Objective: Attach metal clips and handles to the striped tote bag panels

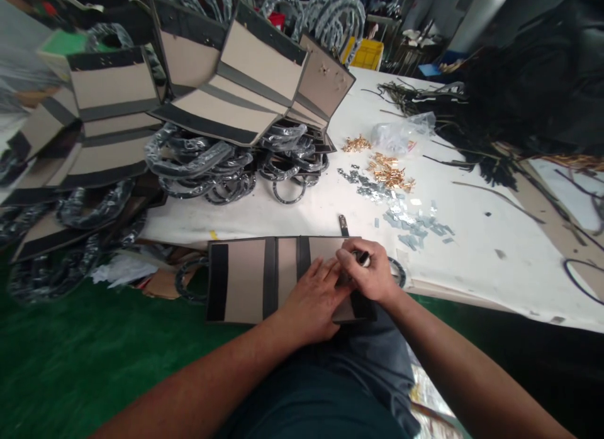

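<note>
A beige bag panel (250, 278) with dark bands lies open at the table's front edge, partly over my lap. Flat on it rests my left hand (315, 294), fingers stretched toward the right end. My right hand (370, 269) is closed around a short tool (363, 258) with a dark end; its working tip is hidden by my fingers. Both hands meet near the panel's right end. Plastic-wrapped ring handles (399, 272) stick out at either side of the panel. Just beyond its far edge, a small dark strap with metal on it (343, 224) lies on the table.
Stacked bag panels (255, 55) with wrapped handles (189, 156) fill the left and back. Gold-coloured metal pieces (389, 173) and flat silver plates (415, 225) lie scattered on the white table (472, 250), near a clear plastic bag (394, 137). Dark cords (495, 150) heap at right.
</note>
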A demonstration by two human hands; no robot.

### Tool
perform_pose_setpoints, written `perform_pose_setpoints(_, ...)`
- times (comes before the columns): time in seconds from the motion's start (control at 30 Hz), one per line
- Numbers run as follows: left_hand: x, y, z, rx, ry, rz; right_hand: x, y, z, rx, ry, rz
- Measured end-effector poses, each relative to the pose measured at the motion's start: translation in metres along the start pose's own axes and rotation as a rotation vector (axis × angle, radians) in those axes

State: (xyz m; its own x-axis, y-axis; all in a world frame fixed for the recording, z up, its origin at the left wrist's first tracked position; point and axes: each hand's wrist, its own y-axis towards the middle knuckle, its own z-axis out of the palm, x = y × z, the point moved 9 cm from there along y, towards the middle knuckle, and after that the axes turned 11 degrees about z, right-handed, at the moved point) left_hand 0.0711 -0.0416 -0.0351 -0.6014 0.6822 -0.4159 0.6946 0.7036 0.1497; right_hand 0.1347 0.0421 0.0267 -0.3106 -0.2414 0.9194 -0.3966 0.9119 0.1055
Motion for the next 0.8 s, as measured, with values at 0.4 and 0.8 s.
perform_pose_setpoints(0.4, -0.004, 0.000, -0.003, 0.020, 0.039, 0.013, -0.031, -0.012, -0.023, -0.196, 0.323, 0.172)
perform_pose_setpoints(0.8, -0.019, -0.033, -0.086, -0.277, -0.238, -0.151, 0.034, -0.102, -0.122, -0.482, 0.772, -0.021)
